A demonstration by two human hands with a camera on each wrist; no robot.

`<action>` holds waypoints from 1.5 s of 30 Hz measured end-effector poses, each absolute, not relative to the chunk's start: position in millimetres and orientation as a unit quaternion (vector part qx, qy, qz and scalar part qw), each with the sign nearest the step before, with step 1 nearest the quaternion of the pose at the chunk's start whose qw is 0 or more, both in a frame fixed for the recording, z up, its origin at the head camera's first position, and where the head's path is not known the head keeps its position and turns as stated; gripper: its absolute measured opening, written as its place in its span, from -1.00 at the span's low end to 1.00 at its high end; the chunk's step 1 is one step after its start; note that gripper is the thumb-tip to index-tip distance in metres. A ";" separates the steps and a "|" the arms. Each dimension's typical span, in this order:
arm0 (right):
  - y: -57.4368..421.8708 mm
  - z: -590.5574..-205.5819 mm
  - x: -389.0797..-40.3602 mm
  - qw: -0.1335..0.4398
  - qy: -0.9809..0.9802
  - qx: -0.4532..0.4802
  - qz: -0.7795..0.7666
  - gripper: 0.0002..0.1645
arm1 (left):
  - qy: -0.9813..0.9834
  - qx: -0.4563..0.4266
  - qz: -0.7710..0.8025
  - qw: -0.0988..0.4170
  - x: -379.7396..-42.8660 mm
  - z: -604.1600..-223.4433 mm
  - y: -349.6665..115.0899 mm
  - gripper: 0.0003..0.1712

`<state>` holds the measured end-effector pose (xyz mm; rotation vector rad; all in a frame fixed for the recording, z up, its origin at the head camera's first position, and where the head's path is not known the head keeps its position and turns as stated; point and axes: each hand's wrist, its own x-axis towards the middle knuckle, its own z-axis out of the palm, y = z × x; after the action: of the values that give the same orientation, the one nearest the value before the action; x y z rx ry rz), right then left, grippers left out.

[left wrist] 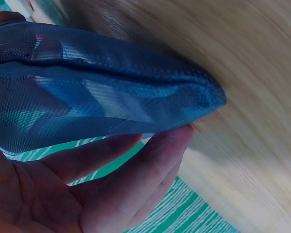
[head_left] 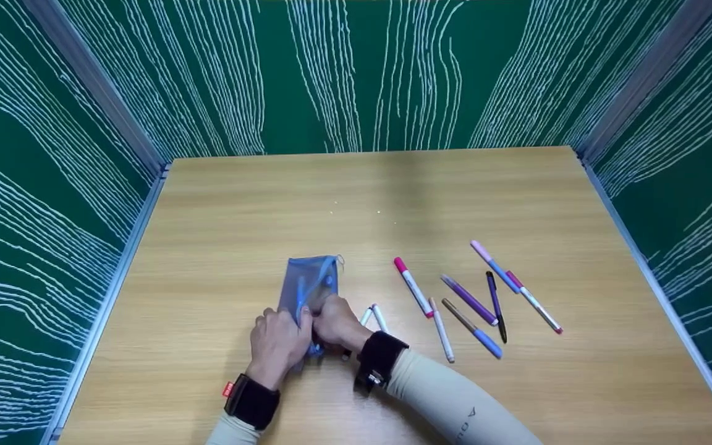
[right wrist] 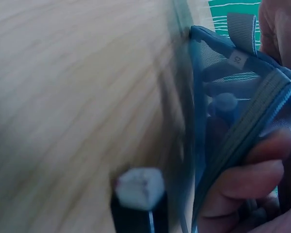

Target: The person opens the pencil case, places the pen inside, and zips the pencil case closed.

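Note:
A blue see-through mesh zip pouch (head_left: 294, 278) is between both hands at the front of the table. My left hand (head_left: 277, 341) holds its left side, with the thumb over the edge. In the left wrist view, fingers (left wrist: 131, 184) lie along the pouch's side, and coloured shapes show through the mesh (left wrist: 111, 104). My right hand (head_left: 339, 322) grips the pouch's zipper edge (right wrist: 247, 126) with curled fingers (right wrist: 247, 182). A blue-capped item (right wrist: 224, 104) shows through the mesh in the right wrist view.
Several markers and pens lie loose right of the hands, among them a pink-capped marker (head_left: 413, 287), a purple pen (head_left: 469, 300), a black pen (head_left: 497, 306) and a brown-and-blue one (head_left: 472, 329). Two white-ended pens (head_left: 379, 317) lie beside my right hand. Green walls (head_left: 381, 80) enclose the table.

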<state>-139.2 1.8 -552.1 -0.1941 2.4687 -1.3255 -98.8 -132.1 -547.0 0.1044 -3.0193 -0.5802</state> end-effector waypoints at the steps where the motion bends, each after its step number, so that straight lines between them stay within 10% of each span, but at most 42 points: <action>1: 1.9 -552.3 -139.0 0.164 0.867 -0.073 -0.464 -0.42 | -0.981 0.033 -0.190 0.036 -98.9 -547.3 -131.9 -0.32; 20: 8.4 -548.2 -138.9 0.130 0.871 -0.080 -0.467 -0.88 | -0.981 0.042 -0.189 0.026 -99.0 -546.8 -131.7 -0.31; 45: 49.7 -530.3 -135.9 0.059 0.911 -0.103 -0.394 -0.81 | -0.983 0.036 -0.181 0.025 -99.1 -546.5 -133.2 -0.32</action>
<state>-135.9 49.7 -530.3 -0.3130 2.7598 -1.1932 -99.1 -133.2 -546.5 0.1123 -3.0393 -0.5586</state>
